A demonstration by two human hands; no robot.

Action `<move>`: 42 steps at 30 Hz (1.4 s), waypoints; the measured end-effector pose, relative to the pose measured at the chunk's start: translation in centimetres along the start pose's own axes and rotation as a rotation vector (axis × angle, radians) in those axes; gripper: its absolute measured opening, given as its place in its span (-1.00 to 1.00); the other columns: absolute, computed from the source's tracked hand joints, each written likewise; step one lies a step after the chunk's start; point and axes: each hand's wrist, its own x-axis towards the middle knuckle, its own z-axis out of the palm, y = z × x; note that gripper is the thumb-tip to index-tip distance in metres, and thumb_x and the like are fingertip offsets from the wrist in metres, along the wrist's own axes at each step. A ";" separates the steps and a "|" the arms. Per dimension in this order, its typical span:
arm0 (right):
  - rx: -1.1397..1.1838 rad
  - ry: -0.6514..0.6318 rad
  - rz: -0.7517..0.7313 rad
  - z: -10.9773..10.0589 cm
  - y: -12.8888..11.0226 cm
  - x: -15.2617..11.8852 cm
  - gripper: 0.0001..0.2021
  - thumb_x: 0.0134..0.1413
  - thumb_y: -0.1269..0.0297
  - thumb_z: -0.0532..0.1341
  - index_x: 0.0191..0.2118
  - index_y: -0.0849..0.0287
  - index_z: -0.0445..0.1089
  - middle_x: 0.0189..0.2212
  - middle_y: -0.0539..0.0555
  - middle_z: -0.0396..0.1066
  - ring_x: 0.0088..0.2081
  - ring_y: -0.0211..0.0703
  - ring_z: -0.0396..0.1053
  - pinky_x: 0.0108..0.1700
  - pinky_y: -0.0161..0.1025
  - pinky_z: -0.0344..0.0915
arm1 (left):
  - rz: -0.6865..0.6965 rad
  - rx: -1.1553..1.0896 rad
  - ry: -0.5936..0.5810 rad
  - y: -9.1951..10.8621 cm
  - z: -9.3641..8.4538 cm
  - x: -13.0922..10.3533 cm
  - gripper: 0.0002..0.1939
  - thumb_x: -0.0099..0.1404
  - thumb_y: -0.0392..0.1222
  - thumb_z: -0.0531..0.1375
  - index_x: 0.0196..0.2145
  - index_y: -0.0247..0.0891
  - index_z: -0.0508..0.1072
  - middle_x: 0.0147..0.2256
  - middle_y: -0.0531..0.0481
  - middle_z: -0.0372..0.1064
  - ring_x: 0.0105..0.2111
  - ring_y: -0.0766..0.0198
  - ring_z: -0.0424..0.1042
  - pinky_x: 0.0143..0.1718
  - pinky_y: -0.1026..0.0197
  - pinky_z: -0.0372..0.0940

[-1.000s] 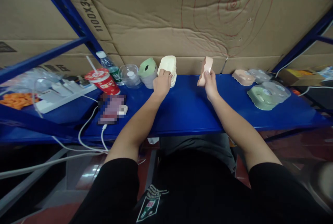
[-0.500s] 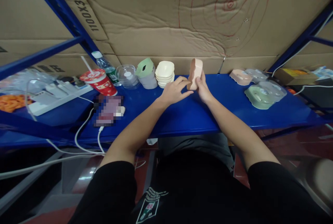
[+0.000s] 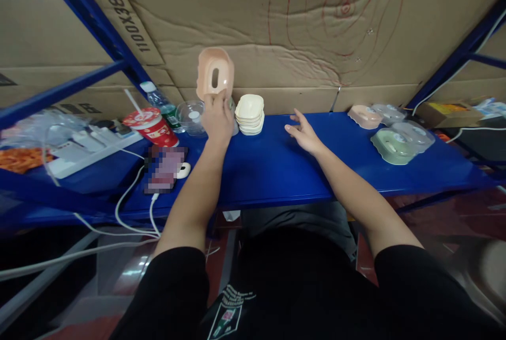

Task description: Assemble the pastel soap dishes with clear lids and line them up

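Note:
My left hand (image 3: 219, 116) grips the lower edge of a peach plastic soap dish part (image 3: 205, 74), a shallow tray with an oval slot in its middle. It is held upright, its open side towards me, above the back left of the table. Behind this hand the stack of green and grey trays is mostly hidden. Just right of it stands a stack of cream square dishes (image 3: 250, 108). To its left is a clear round-cornered plastic piece (image 3: 192, 118). My right hand (image 3: 303, 133) hovers over the blue table (image 3: 272, 171), fingers apart and holding nothing.
At the right lie a peach dish (image 3: 364, 117), a green dish (image 3: 389, 146) and clear lids (image 3: 413, 136). On the left are a red drink cup (image 3: 156, 128), a bottle (image 3: 160, 103), a phone (image 3: 164, 168) with a cable and a power strip (image 3: 85, 153). Cardboard (image 3: 237, 23) backs the table.
The peach tray has moved left from between both hands and turned to show its inside. My left hand now carries it alone; my right hand has let go and stayed near its place.

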 end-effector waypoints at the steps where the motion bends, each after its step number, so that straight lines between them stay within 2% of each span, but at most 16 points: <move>1: 0.007 -0.014 -0.002 0.0 0.0 -0.1 0.16 0.11 -0.44 0.34 0.65 -0.09 -0.14 0.55 0.32 0.12 0.18 0.27 0.53 0.26 0.35 0.49 | -0.043 0.061 -0.020 -0.5 -0.3 0.3 -0.52 0.58 -0.17 0.07 0.35 -0.17 0.49 0.19 -0.29 0.44 0.15 -0.14 0.51 0.19 -0.16 0.44; 3: 0.005 -0.049 -0.005 0.1 -0.1 -0.4 0.11 0.12 -0.36 0.39 0.63 -0.07 -0.05 0.54 0.32 0.13 0.17 0.25 0.54 0.27 0.32 0.48 | -0.095 0.152 -0.062 -1.4 -0.6 0.7 -0.50 0.56 -0.20 0.08 0.37 -0.16 0.48 0.23 -0.31 0.42 0.17 -0.18 0.50 0.21 -0.19 0.44; 6: -0.022 -0.100 0.007 0.1 -0.2 -0.6 0.03 0.14 -0.27 0.42 0.60 -0.08 0.06 0.53 0.30 0.16 0.16 0.23 0.54 0.27 0.30 0.47 | -0.099 0.192 -0.102 -2.2 -0.2 0.8 -0.48 0.55 -0.20 0.09 0.39 -0.21 0.46 0.25 -0.37 0.40 0.26 -0.26 0.44 0.24 -0.26 0.42; 9: -0.044 -0.126 0.026 0.1 -0.3 -0.7 -0.04 0.15 -0.22 0.42 0.56 -0.05 0.14 0.52 0.31 0.18 0.14 0.21 0.56 0.27 0.28 0.49 | -0.075 0.164 -0.100 -2.9 0.4 0.7 -0.49 0.54 -0.15 0.12 0.36 -0.25 0.48 0.25 -0.41 0.40 0.27 -0.31 0.42 0.25 -0.31 0.40; 12: -0.056 -0.137 0.033 0.1 -0.7 -0.9 -0.09 0.18 -0.17 0.42 0.54 -0.01 0.19 0.51 0.32 0.20 0.11 0.18 0.57 0.27 0.27 0.49 | -0.056 0.124 -0.086 -3.6 1.0 0.8 -0.46 0.46 -0.08 0.24 0.34 -0.21 0.49 0.26 -0.40 0.40 0.28 -0.35 0.40 0.25 -0.33 0.40; 17: -0.064 -0.129 0.034 0.1 -1.1 -1.0 -0.14 0.19 -0.13 0.43 0.51 0.00 0.23 0.49 0.32 0.24 0.09 0.16 0.59 0.26 0.26 0.50 | -0.043 0.085 -0.081 -4.4 1.3 0.9 -0.50 0.37 -0.14 0.30 0.25 -0.17 0.53 0.22 -0.34 0.45 0.30 -0.32 0.38 0.27 -0.33 0.39; 25: -0.084 -0.149 0.041 0.2 -1.4 -1.1 -0.20 0.24 -0.08 0.41 0.50 0.03 0.26 0.47 0.31 0.29 0.08 0.12 0.58 0.27 0.24 0.49 | -0.001 0.067 -0.110 -4.3 0.9 1.1 -0.57 0.37 -0.25 0.27 0.18 -0.20 0.55 0.20 -0.34 0.47 0.33 -0.28 0.36 0.37 -0.33 0.28; 29: -0.095 -0.163 0.047 0.2 -1.4 -1.1 -0.21 0.25 -0.07 0.41 0.50 0.05 0.26 0.47 0.32 0.28 0.10 0.12 0.57 0.29 0.22 0.47 | 0.077 0.108 -0.109 -4.5 0.8 1.3 -0.55 0.35 -0.29 0.24 0.18 -0.22 0.58 0.17 -0.33 0.50 0.26 -0.27 0.41 0.34 -0.31 0.31; 32: -0.098 -0.168 0.050 0.2 -1.2 -1.1 -0.21 0.25 -0.08 0.41 0.50 0.04 0.26 0.48 0.32 0.26 0.10 0.13 0.57 0.30 0.25 0.45 | 0.085 0.140 -0.115 -4.4 0.6 1.4 -0.55 0.34 -0.29 0.23 0.16 -0.20 0.59 0.16 -0.33 0.50 0.25 -0.27 0.42 0.31 -0.31 0.32; 38: -0.104 -0.180 0.049 0.1 -0.9 -1.0 -0.21 0.24 -0.09 0.42 0.48 0.04 0.27 0.47 0.32 0.26 0.08 0.11 0.58 0.28 0.24 0.48 | 0.039 0.128 -0.134 -3.4 0.2 1.1 -0.56 0.38 -0.22 0.21 0.18 -0.21 0.58 0.17 -0.33 0.50 0.28 -0.28 0.41 0.33 -0.32 0.30; 42: -0.113 -0.185 0.037 0.2 -0.9 -1.1 -0.20 0.24 -0.09 0.40 0.49 0.06 0.26 0.48 0.34 0.25 0.08 0.12 0.59 0.27 0.24 0.48 | 0.000 0.092 -0.136 -3.0 0.2 0.9 -0.58 0.43 -0.12 0.21 0.19 -0.21 0.58 0.20 -0.32 0.47 0.26 -0.23 0.44 0.34 -0.25 0.30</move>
